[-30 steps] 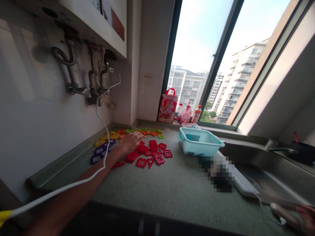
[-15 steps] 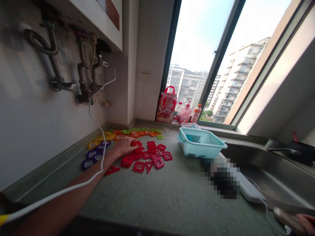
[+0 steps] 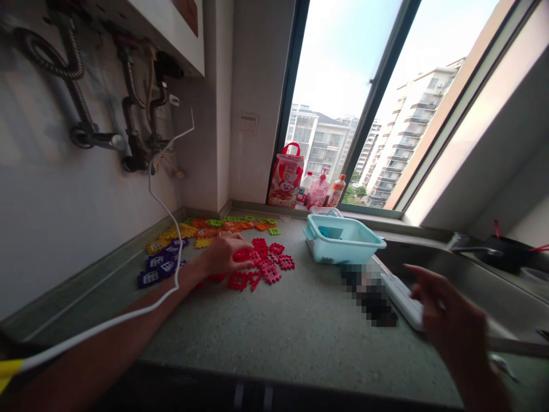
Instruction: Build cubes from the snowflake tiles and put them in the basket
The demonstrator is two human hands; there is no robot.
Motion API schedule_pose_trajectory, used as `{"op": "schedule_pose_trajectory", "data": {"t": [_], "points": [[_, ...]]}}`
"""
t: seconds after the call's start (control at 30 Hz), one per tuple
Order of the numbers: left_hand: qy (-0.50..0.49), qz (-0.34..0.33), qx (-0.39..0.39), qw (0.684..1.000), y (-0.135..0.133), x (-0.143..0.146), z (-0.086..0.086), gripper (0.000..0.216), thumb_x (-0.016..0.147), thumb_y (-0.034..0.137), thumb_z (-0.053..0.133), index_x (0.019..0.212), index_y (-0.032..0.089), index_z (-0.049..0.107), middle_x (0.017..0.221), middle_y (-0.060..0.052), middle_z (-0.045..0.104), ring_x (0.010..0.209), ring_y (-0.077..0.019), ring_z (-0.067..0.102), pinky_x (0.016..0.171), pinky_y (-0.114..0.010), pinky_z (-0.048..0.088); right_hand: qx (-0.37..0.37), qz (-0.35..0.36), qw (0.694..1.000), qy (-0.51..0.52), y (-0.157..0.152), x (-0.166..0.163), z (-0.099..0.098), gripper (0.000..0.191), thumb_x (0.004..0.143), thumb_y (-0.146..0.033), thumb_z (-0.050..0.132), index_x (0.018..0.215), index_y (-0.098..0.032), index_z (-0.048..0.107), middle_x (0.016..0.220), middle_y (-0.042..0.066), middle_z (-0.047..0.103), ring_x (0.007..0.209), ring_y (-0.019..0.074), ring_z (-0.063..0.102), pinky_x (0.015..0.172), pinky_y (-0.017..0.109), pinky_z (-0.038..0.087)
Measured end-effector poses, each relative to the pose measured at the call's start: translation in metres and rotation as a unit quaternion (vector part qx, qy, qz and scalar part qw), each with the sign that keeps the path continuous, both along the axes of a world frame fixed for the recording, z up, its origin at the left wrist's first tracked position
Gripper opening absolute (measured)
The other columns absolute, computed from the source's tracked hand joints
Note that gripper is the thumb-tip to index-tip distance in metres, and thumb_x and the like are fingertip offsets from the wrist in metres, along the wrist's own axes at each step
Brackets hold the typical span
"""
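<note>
My left hand [image 3: 223,256] reaches out over the green speckled counter [image 3: 283,332] and pinches a red window-shaped toy tile [image 3: 242,255] at the edge of a pile of several red tiles [image 3: 266,266]. Purple tiles [image 3: 160,268], yellow tiles [image 3: 171,236], orange tiles [image 3: 214,227] and green tiles [image 3: 253,220] lie along the wall behind it. My right hand [image 3: 450,320] hovers low at the right, fingers loosely apart and holding nothing, above a white flat device [image 3: 401,294].
A light blue plastic basket [image 3: 343,243] stands right of the tiles. A red bag [image 3: 285,177] and bottles [image 3: 319,191] sit on the window sill. A steel sink [image 3: 472,274] lies at the right. A white cable [image 3: 163,229] hangs from the pipes across my left arm.
My left hand has closed on a red tile at the pile's edge. My right hand has risen from the bottom right corner into view over the white device. The view has shifted left.
</note>
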State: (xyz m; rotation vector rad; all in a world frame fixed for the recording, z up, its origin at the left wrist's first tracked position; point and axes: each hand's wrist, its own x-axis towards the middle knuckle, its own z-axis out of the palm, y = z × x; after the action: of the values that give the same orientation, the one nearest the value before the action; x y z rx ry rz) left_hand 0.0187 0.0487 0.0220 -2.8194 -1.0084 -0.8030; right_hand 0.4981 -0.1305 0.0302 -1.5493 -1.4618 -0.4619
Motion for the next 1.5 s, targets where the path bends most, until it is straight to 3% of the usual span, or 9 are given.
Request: {"op": "schedule_pose_trajectory", "data": {"t": [0.1,0.2,0.27,0.43,0.67,0.93,1.07,1.27,1.5], "points": [[0.021,-0.144,-0.004,0.989,-0.030,0.025,0.001,0.041,0.090,0.053,0.069,0.118,0.024,0.078,0.106,-0.009,0.078,0.102,-0.0255,0.069,0.099,-0.039,0.051,-0.123,0.284,0.946,-0.098,0.070,-0.068,0.005,0.046,0.098,-0.018,0.040,0.136,-0.026,0.066,0.118,0.010,0.075,0.106,0.0232,0.074,0.095,0.038,0.059],[0.041,-0.221,-0.013,0.974,-0.049,0.043,-0.003,0.037,0.089,0.050,0.072,0.116,0.025,0.077,0.102,-0.008,0.079,0.101,-0.0258,0.068,0.099,-0.041,0.050,-0.208,0.368,0.889,-0.175,0.126,-0.120,-0.012,0.060,0.090,-0.013,0.053,0.149,-0.025,0.056,0.155,0.013,0.054,0.138,0.0298,0.057,0.115,0.050,0.046],[0.047,-0.245,-0.024,0.968,-0.054,0.048,-0.007,0.033,0.088,0.049,0.072,0.111,0.026,0.077,0.097,-0.007,0.080,0.100,-0.0257,0.068,0.098,-0.042,0.050,-0.244,0.370,0.878,-0.180,0.147,-0.135,-0.032,0.060,0.090,-0.016,0.059,0.150,-0.020,0.055,0.160,0.017,0.047,0.142,0.0330,0.052,0.118,0.051,0.042],[0.036,-0.230,-0.028,0.972,-0.048,0.051,-0.007,0.035,0.091,0.054,0.070,0.110,0.025,0.077,0.109,-0.008,0.079,0.106,-0.0262,0.066,0.100,-0.042,0.048,-0.241,0.395,0.876,-0.134,0.159,-0.129,-0.058,0.034,0.101,-0.036,0.059,0.129,-0.020,0.070,0.133,0.013,0.071,0.124,0.0281,0.065,0.110,0.041,0.048],[0.089,-0.045,-0.032,0.995,-0.025,0.075,0.007,0.049,0.089,0.062,0.069,0.120,0.025,0.074,0.113,-0.008,0.075,0.104,-0.0275,0.068,0.096,-0.042,0.047,-0.264,0.325,0.899,-0.128,0.154,-0.111,-0.042,0.058,0.088,-0.052,0.074,0.134,-0.018,0.069,0.111,0.012,0.075,0.093,0.0252,0.071,0.087,0.035,0.054],[0.108,0.027,-0.008,0.994,-0.008,0.068,-0.012,0.038,0.082,0.053,0.072,0.107,0.026,0.078,0.102,-0.007,0.073,0.098,-0.0275,0.065,0.093,-0.041,0.044,-0.295,0.359,0.878,-0.113,0.142,-0.105,-0.021,0.035,0.099,-0.042,0.055,0.102,-0.021,0.082,0.096,0.008,0.072,0.082,0.0202,0.067,0.082,0.032,0.049],[0.094,0.006,0.008,0.996,-0.011,0.061,-0.003,0.038,0.079,0.052,0.074,0.104,0.024,0.078,0.101,-0.007,0.073,0.101,-0.0285,0.063,0.096,-0.042,0.043,-0.264,0.336,0.898,-0.106,0.140,-0.096,-0.011,0.032,0.088,-0.039,0.070,0.112,-0.019,0.076,0.100,0.007,0.070,0.084,0.0200,0.065,0.082,0.032,0.050],[0.079,-0.139,-0.022,0.987,-0.035,0.061,0.010,0.041,0.074,0.046,0.080,0.106,0.023,0.076,0.102,-0.005,0.073,0.098,-0.0248,0.066,0.104,-0.040,0.044,-0.262,0.310,0.896,-0.178,0.136,-0.088,-0.015,0.044,0.080,-0.034,0.078,0.120,-0.020,0.072,0.104,0.008,0.068,0.088,0.0222,0.066,0.085,0.033,0.051],[0.056,-0.097,-0.018,0.994,-0.025,0.062,-0.004,0.050,0.079,0.042,0.077,0.124,0.022,0.072,0.112,-0.008,0.075,0.106,-0.0277,0.067,0.101,-0.042,0.048,-0.298,0.351,0.858,-0.228,0.140,-0.115,-0.031,0.049,0.088,-0.049,0.078,0.127,-0.021,0.073,0.105,0.010,0.066,0.090,0.0226,0.068,0.087,0.034,0.054]]}}
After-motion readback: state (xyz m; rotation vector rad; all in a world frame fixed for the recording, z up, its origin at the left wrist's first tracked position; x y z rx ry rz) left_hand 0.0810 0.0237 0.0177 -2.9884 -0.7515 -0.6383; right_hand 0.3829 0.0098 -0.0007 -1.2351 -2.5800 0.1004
